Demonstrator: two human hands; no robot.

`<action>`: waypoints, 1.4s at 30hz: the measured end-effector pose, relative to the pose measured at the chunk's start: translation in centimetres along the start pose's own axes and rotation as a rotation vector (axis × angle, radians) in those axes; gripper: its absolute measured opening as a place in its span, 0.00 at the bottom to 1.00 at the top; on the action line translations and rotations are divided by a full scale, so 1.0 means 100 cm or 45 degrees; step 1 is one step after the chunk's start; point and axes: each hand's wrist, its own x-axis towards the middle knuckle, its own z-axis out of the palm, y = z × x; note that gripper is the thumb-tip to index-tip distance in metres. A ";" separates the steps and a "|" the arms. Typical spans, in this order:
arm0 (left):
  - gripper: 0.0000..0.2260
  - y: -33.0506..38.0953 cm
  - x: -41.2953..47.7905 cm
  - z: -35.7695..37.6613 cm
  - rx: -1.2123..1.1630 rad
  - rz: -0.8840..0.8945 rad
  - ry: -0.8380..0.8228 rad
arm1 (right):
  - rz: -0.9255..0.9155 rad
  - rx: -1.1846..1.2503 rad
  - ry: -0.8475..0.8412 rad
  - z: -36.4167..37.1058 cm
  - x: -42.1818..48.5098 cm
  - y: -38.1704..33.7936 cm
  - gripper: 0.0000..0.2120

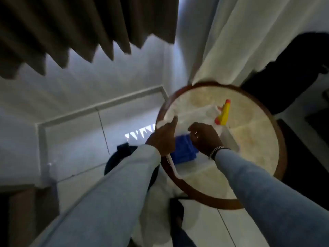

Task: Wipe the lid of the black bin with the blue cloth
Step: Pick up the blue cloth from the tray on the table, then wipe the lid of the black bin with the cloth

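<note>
Bin (pixel 114 157) is mostly hidden under the left sleeve. Left hand (pixel 161 138) is clamped on the tub (pixel 173 168) rim; right hand (pixel 203 138) is curled at the cloth (pixel 185 150) inside, grip unclear. Cloth's axis is unclear. No writing is legible.

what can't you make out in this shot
Head view only:
- black bin: mostly hidden by the left sleeve; its lid cannot be judged.
- blue cloth: partly covered by both hands.
- right hand: fingers curl away, grip unclear.
- left hand: blurred; contact with the clear container uncertain.
- spray bottle: body blurred, only the yellow trigger is clear.
</note>
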 end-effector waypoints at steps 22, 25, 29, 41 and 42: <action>0.11 -0.037 0.013 0.024 -0.572 -0.028 -0.102 | 0.105 0.290 0.056 0.050 -0.017 0.016 0.15; 0.15 -0.065 -0.021 0.005 -0.861 -0.018 -0.151 | -0.010 0.603 -0.006 0.044 -0.025 -0.021 0.27; 0.16 -0.127 -0.055 0.003 -1.064 -0.031 -0.190 | -0.035 0.967 -0.384 0.085 -0.025 -0.063 0.35; 0.50 -0.333 -0.084 0.143 -0.235 -0.263 0.169 | -0.242 0.394 0.357 0.308 0.036 -0.050 0.13; 0.54 -0.347 -0.080 0.154 -0.115 -0.230 0.120 | -0.309 0.329 0.415 0.325 0.042 -0.045 0.11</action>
